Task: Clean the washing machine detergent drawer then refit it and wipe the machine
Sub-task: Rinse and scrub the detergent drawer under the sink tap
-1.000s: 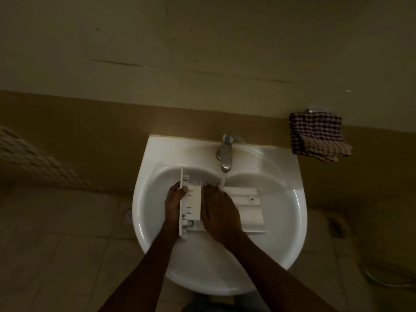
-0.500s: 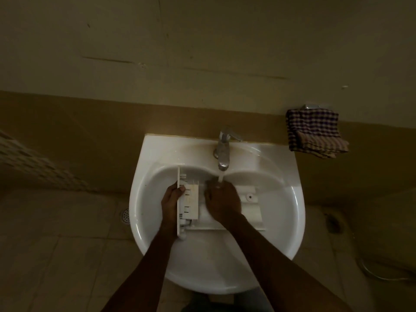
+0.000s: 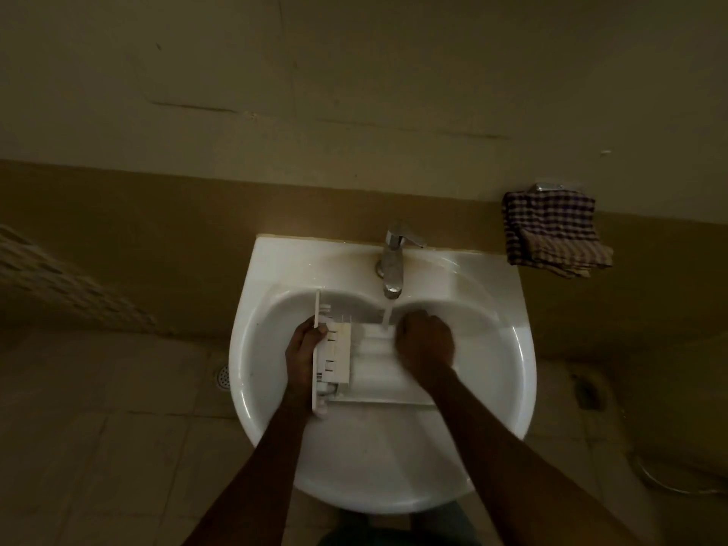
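The white plastic detergent drawer point(image 3: 372, 368) lies across the white wash basin point(image 3: 508, 392), its front panel at the left. My left hand point(image 3: 303, 348) grips that front panel, thumb on the inner side. My right hand point(image 3: 425, 342) rests with curled fingers on the right part of the drawer and hides it; the hand is blurred. Water runs from the chrome tap point(image 3: 393, 266) onto the drawer just left of my right hand.
A checked cloth point(image 3: 553, 232) hangs on a wall fitting to the right of the basin. A floor drain point(image 3: 223, 377) sits left of the basin on the tiled floor. A hose lies on the floor at the far right.
My right hand has slid from the drawer's middle to its right part, uncovering the middle compartment. My left hand keeps its hold on the front panel.
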